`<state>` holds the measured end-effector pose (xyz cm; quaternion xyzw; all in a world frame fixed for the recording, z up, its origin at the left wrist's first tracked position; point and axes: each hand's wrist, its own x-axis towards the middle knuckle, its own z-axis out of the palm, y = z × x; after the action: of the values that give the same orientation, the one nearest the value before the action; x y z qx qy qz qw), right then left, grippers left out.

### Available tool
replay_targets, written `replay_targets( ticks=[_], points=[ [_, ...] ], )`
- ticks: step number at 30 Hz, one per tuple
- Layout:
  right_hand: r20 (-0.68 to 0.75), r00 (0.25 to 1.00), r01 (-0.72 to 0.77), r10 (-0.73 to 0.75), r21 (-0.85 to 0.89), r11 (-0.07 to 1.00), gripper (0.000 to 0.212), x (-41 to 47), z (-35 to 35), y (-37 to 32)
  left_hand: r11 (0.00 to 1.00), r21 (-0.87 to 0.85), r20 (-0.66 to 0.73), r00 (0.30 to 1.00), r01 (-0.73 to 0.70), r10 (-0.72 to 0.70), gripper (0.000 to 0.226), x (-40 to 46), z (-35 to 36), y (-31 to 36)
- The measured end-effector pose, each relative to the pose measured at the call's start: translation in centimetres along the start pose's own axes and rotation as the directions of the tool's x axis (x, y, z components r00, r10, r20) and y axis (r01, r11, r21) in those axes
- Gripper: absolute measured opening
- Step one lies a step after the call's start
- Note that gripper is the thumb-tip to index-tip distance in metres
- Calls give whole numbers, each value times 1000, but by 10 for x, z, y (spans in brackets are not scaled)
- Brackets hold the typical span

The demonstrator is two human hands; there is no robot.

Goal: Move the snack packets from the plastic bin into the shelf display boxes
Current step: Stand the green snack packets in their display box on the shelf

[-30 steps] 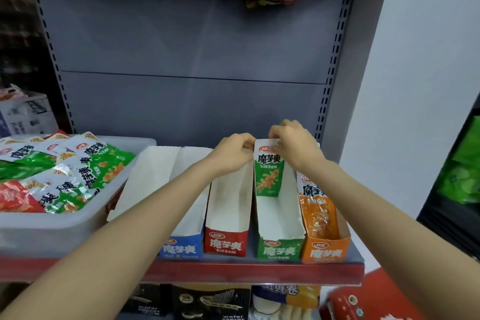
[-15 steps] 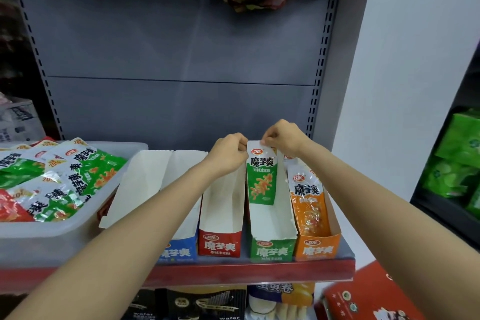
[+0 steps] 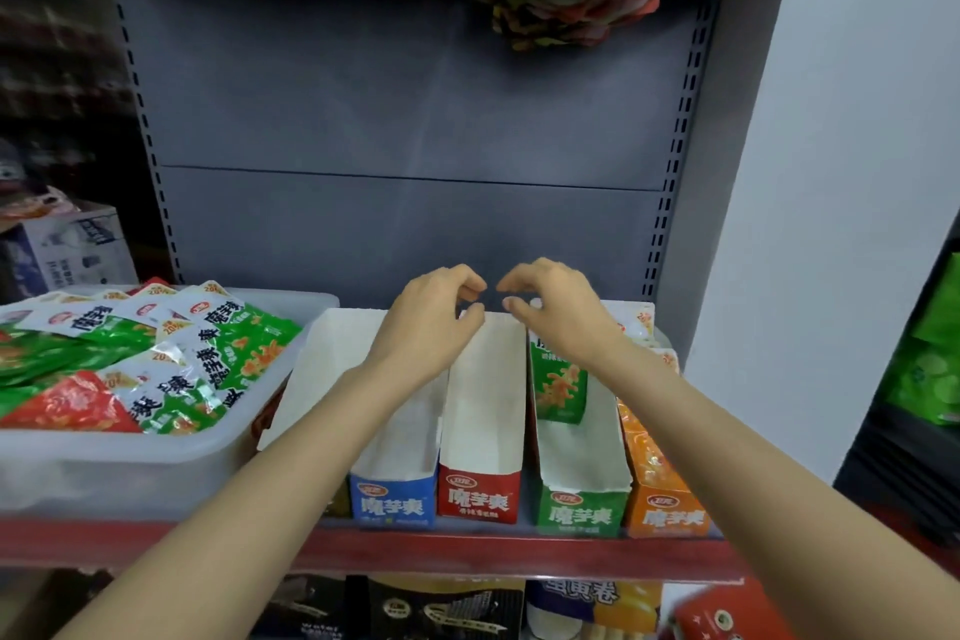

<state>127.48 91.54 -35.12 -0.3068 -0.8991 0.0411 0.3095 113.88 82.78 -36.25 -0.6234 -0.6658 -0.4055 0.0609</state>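
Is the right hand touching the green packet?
Cannot tell. In the head view the right hand hovers in front of the green packet's top, hiding any gap or contact.

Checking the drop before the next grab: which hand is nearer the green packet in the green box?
Right. The right hand hovers just above the green packet, partly covering its top. The left hand sits further left, over the red box.
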Motion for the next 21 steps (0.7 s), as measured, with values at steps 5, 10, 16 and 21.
replay_targets(
  ticks=[5, 10, 16, 21],
  points=[
    [83, 995, 41, -59, 197, 979, 26, 15, 29, -64, 974, 221, -96, 995, 53, -32, 24, -32, -51, -39],
    [174, 976, 85, -129, 238, 968, 33, 46, 79, -129, 880, 394, -133, 964, 264, -230, 26, -46, -121, -106],
    [390, 905, 142, -168, 94, 985, 45, 80, 129, -188, 722, 601, 112, 858, 343, -502, 81, -60, -174, -177],
    [568, 804, 206, -176, 12, 979, 54, 95, 157, -210, 659, 631, 138, 776, 410, -615, 89, -68, -186, -216]
  ],
)
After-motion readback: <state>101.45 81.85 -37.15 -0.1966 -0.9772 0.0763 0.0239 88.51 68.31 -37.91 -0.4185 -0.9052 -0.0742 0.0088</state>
